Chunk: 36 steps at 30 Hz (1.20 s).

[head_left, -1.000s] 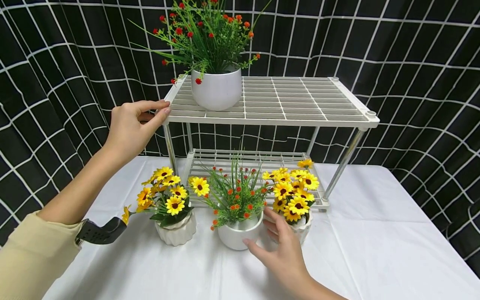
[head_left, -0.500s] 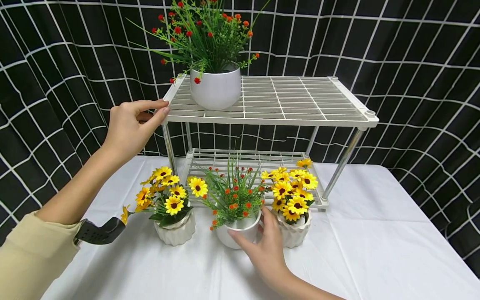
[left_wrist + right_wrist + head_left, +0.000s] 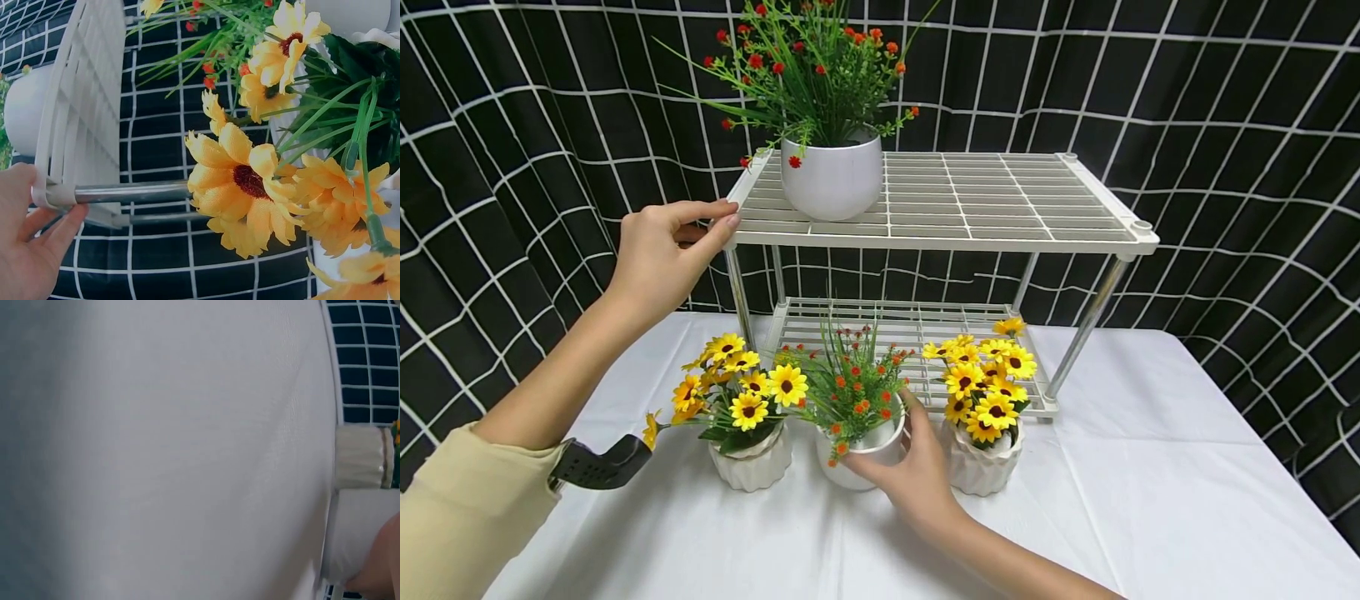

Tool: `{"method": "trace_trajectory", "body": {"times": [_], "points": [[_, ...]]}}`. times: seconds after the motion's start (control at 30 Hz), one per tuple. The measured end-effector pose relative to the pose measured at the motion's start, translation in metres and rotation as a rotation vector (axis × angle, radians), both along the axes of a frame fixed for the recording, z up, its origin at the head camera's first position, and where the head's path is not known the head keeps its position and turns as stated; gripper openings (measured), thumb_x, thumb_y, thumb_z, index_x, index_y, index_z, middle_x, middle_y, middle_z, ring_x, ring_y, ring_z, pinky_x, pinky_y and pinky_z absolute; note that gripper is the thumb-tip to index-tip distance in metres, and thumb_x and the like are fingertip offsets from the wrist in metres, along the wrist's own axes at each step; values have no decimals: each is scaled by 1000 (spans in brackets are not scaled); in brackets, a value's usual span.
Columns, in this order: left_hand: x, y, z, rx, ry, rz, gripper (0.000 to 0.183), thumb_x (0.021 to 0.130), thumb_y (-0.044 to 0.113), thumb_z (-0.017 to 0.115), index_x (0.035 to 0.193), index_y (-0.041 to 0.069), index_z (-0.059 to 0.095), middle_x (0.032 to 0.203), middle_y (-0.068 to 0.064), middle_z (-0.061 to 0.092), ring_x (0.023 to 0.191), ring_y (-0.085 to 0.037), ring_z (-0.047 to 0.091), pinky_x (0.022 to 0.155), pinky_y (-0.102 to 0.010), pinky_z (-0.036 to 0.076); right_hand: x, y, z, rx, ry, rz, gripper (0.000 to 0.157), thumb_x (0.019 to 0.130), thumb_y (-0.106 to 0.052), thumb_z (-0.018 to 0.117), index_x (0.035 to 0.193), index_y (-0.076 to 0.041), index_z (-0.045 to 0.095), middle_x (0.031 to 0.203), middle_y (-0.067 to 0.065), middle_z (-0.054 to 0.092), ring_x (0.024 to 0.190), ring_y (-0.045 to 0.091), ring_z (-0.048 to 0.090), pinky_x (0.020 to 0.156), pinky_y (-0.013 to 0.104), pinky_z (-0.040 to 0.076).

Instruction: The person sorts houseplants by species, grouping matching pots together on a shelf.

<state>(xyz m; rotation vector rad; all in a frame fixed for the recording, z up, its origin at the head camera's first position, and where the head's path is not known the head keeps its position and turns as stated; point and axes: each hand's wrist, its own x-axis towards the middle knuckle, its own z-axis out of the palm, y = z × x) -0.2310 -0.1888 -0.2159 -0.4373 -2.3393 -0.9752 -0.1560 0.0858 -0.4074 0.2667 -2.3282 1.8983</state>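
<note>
My left hand (image 3: pixel 658 254) pinches the front left corner of a white two-tier wire shelf (image 3: pixel 1000 200); in the left wrist view its fingers sit above and below the corner (image 3: pixel 59 195). With thumb and fingers spread round its rim and right side, my right hand (image 3: pixel 917 471) grips a smooth white pot (image 3: pixel 850 475) of grass and small orange-red flowers (image 3: pixel 857 383). That pot is in front of the lower tier (image 3: pixel 902 312). The right wrist view catches only part of the hand (image 3: pixel 381 562) at its lower right edge.
A ribbed pot of yellow sunflowers (image 3: pixel 752 467) stands left of the gripped pot, and another ribbed sunflower pot (image 3: pixel 985 467) right of it. A larger white pot (image 3: pixel 833 179) with red flowers sits on the upper tier. White cloth (image 3: pixel 1150 500) covers the table; a black gridded curtain hangs behind.
The right hand has closed round the white pot of orange-red flowers and shifted it left, toward the left sunflowers and away from the right ones. The left hand stays at the shelf corner.
</note>
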Motion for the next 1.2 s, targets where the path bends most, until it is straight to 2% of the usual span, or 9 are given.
{"method": "trace_trajectory", "body": {"times": [0.1,0.23,0.5,0.73,0.97,1.2], "points": [[0,-1,0,0,1,0,31,106,20,67,129,0,75,129,-19,74,101,-38,77,67,-2,45,-3,0,0,1,-35,7,109,75,-8,94,161,5,28,159,26,45,148,44,42,124,58,32],[-1,-2,-1,2,1,-1,32,106,21,67,129,1,74,130,-19,73,101,-39,77,65,-3,45,-6,-2,1,-16,-59,9,105,73,-7,95,158,2,34,153,24,50,141,42,49,120,57,40],[-1,-3,-2,6,4,-2,32,106,21,67,130,1,74,129,-19,74,100,-39,77,65,-3,45,-7,-6,4,1,-54,-39,99,68,-10,98,150,-2,44,142,25,57,128,40,59,105,51,55],[0,-1,-2,7,7,-7,31,106,20,67,129,1,75,128,-19,74,99,-38,77,64,-5,45,-5,-6,5,58,-18,-54,98,66,-15,100,148,0,48,139,23,59,124,38,61,102,51,57],[0,-1,-1,7,20,-13,30,105,19,68,128,0,75,128,-19,74,99,-37,78,68,-2,46,-4,-5,10,103,-26,-54,102,64,-15,101,149,1,48,139,23,60,123,38,63,100,48,59],[-1,-1,-1,-6,29,-13,30,106,18,67,127,-1,75,127,-20,74,98,-38,78,69,-1,45,2,-5,20,161,-35,-52,103,61,-18,102,148,0,50,139,24,62,126,40,61,104,56,54]]}}
